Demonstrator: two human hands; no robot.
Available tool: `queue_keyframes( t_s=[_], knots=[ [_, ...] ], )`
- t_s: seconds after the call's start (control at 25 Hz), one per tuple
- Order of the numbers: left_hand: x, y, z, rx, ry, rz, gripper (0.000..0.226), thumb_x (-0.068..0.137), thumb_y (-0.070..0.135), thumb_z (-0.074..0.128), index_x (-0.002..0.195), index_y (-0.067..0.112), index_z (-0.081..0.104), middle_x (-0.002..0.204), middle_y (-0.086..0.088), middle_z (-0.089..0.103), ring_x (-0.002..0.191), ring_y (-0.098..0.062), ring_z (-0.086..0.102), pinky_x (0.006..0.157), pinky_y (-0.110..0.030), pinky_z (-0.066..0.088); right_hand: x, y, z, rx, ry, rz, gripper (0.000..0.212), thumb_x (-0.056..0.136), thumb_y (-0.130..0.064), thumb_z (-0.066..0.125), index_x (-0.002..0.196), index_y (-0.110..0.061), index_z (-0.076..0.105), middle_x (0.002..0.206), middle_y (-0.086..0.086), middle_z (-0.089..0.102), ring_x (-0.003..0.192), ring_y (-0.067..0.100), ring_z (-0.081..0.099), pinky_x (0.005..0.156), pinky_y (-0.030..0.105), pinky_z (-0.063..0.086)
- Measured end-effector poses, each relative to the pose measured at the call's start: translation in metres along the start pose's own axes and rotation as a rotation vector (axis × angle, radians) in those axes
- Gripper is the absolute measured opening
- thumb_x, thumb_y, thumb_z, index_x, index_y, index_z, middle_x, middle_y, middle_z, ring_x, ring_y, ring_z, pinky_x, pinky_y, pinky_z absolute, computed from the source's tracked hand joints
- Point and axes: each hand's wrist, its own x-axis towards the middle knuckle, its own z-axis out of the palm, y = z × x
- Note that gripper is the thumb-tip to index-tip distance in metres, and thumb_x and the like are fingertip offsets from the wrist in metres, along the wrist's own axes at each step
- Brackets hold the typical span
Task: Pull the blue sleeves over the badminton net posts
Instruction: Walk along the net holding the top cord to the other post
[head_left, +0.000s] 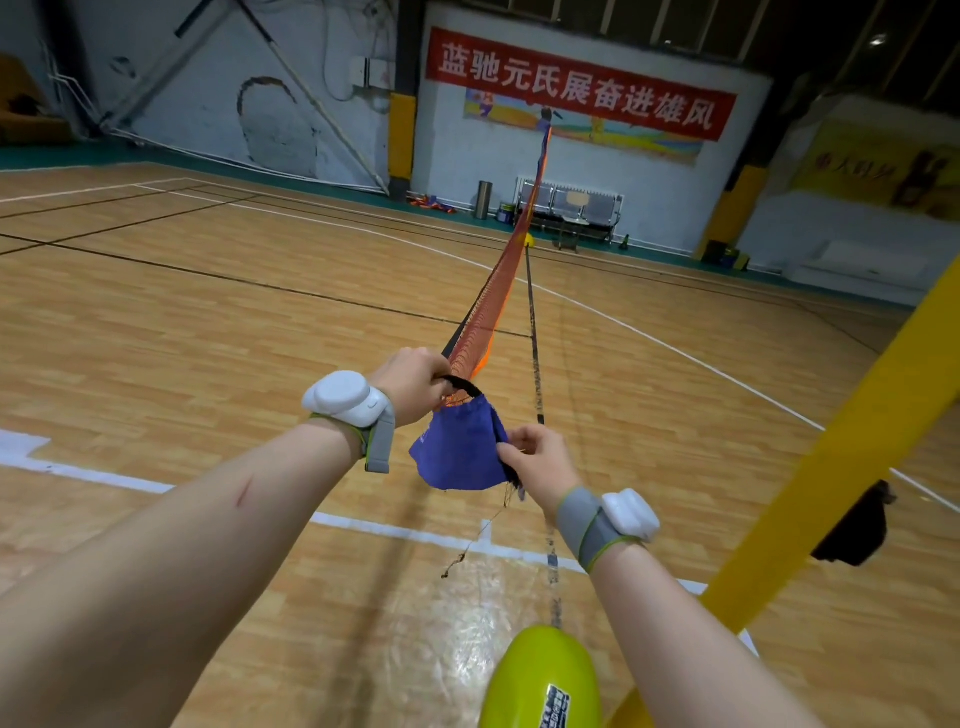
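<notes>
White pods on grey wristbands

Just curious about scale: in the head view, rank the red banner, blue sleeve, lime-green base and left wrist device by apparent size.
1. red banner, though farthest away.
2. lime-green base, cut off by the frame.
3. blue sleeve, nearly the base's size, so unsure.
4. left wrist device.

Lined wooden floor carries a lime-green base

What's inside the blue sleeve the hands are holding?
The orange net and its black band run into the mouth of the blue sleeve, held by left hand and right hand. The fabric hides whether a post is inside.
</notes>
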Motion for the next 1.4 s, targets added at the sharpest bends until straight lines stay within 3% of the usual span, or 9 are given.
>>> queue_keyframes(
  t_s=[0.08,0.28,0.48,0.68,0.88,1.0,1.16,1.32,1.4],
  knots=[
    [-0.002,-0.001,0.006,0.004,-0.019,0.000,0.014,0.086,0.013,0.054,0.083,0.012,0.068,0.081,-0.013,0.070,0.079,-0.032,0.060,0.068,-0.036,0.047,-0.001,-0.003,-0.006,-0.036,0.056,-0.021,0.018,0.085,-0.006,0.054,0.076,-0.021,0.052,0.078,0.003,0.057,0.073,0.019,0.053,0.056,0.024,0.042],
    [-0.008,-0.006,0.022,0.046,-0.057,0.001,0.014,0.086,0.015,0.055,0.083,0.011,0.068,0.081,-0.014,0.070,0.076,-0.032,0.059,0.069,-0.038,0.047,0.001,-0.018,-0.023,-0.167,0.110,-0.143,0.027,0.082,-0.004,0.059,0.068,-0.024,0.050,0.069,-0.002,0.052,0.069,0.016,0.047,0.069,0.028,0.040],
    [-0.003,0.010,0.024,0.013,-0.009,0.054,0.020,0.087,0.008,0.051,0.099,0.013,0.066,0.089,-0.012,0.070,0.089,-0.031,0.061,0.077,-0.038,0.048,-0.005,-0.053,-0.041,-0.147,0.036,-0.216,0.012,0.083,-0.001,0.060,0.091,-0.005,0.068,0.078,0.006,0.059,0.072,0.014,0.052,0.059,0.013,0.042],
    [0.010,0.026,0.012,0.057,-0.041,0.089,0.035,0.084,-0.003,0.046,0.103,0.014,0.070,0.103,-0.011,0.069,0.101,-0.030,0.059,0.086,-0.038,0.049,-0.014,-0.076,-0.050,-0.243,-0.136,-0.289,0.015,0.083,-0.007,0.063,0.083,-0.022,0.066,0.071,-0.008,0.059,0.069,0.008,0.052,0.066,0.018,0.042],
    [0.005,0.047,-0.001,0.021,-0.037,0.188,0.036,0.086,-0.005,0.047,0.111,0.011,0.067,0.112,-0.011,0.067,0.108,-0.026,0.058,0.086,-0.024,0.041,-0.011,-0.086,-0.055,-0.276,-0.142,-0.284,0.013,0.084,-0.008,0.063,0.086,-0.020,0.069,0.074,0.000,0.060,0.069,0.019,0.052,0.063,0.027,0.045],
    [-0.005,0.056,-0.010,-0.049,-0.040,0.262,0.042,0.082,-0.008,0.046,0.112,0.012,0.065,0.116,-0.006,0.066,0.114,-0.020,0.055,0.096,-0.025,0.041,-0.010,-0.087,-0.055,-0.284,-0.112,-0.289,0.013,0.084,-0.006,0.063,0.091,-0.013,0.070,0.082,0.003,0.061,0.074,0.024,0.054,0.067,0.032,0.047],
    [-0.017,0.064,-0.020,-0.018,-0.110,0.296,0.030,0.082,0.005,0.055,0.110,0.013,0.065,0.116,-0.003,0.065,0.112,-0.017,0.055,0.099,-0.027,0.041,-0.013,-0.091,-0.058,-0.326,-0.102,-0.296,0.015,0.084,-0.005,0.061,0.095,-0.008,0.071,0.082,0.004,0.063,0.077,0.018,0.056,0.074,0.030,0.049],
    [-0.021,0.065,-0.022,0.015,-0.174,0.277,0.022,0.084,0.027,0.064,0.098,0.010,0.066,0.102,-0.006,0.068,0.099,-0.020,0.060,0.091,-0.033,0.048,-0.020,-0.095,-0.062,-0.443,-0.105,-0.347,0.014,0.084,-0.005,0.061,0.094,-0.007,0.072,0.079,0.005,0.063,0.067,0.010,0.053,0.060,0.007,0.042],
    [-0.023,0.068,-0.024,0.020,-0.173,0.288,0.025,0.086,0.031,0.061,0.096,0.009,0.067,0.097,-0.006,0.068,0.094,-0.020,0.061,0.087,-0.035,0.049,-0.021,-0.094,-0.065,-0.451,-0.087,-0.357,0.014,0.084,-0.006,0.062,0.094,-0.008,0.072,0.085,0.010,0.067,0.074,0.013,0.057,0.071,0.016,0.048]
  ],
)
